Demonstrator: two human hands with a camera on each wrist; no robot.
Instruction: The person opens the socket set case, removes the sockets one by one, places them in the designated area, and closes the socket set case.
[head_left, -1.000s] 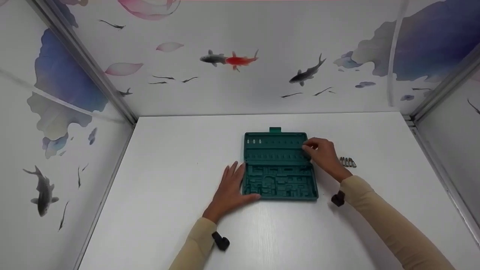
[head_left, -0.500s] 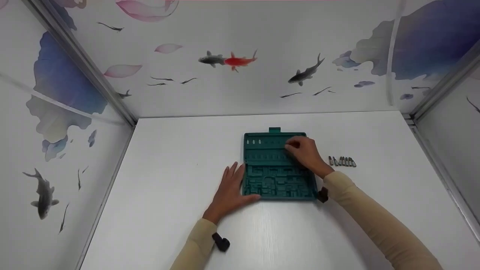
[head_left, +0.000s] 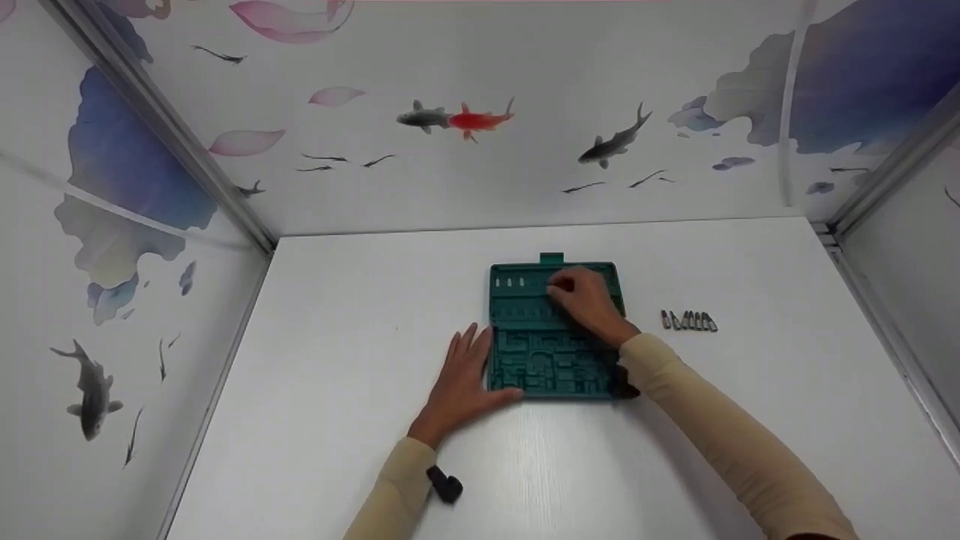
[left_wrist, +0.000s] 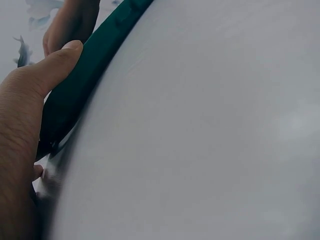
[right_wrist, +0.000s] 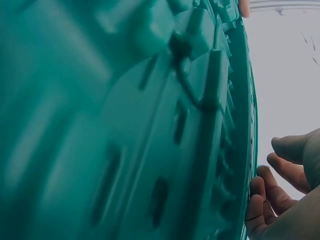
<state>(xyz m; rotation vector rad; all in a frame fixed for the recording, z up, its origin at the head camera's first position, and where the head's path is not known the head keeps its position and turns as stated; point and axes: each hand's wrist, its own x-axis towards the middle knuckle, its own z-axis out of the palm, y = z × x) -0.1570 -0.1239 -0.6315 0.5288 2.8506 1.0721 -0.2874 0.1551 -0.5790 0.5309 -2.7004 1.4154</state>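
Observation:
A green plastic tool case (head_left: 555, 364) lies spread out on the white table, its moulded hollows showing. Three small, shiny metal pieces (head_left: 510, 283) stand in the upper row at its left end. My left hand (head_left: 459, 386) rests along the left side with straight fingers, its thumb on the front rim. In the left wrist view that thumb (left_wrist: 62, 60) lies against the green edge. Over the upper row is my right hand (head_left: 589, 300), thumb and index finger close together. Whether a small piece is between its fingertips is hidden. The right wrist view shows curled fingers (right_wrist: 270, 195) beside the case.
Several small metal pieces (head_left: 688, 321) lie in a row on the table (head_left: 360, 315), right of the case. A green latch tab (head_left: 551, 257) sticks out at the case's far edge. White panels with painted fish (head_left: 480, 120) surround the table's back and sides.
My right hand has moved left across the upper row, from the case's right edge to near its middle. The metal pieces on the table are uncovered. My left hand stays in place.

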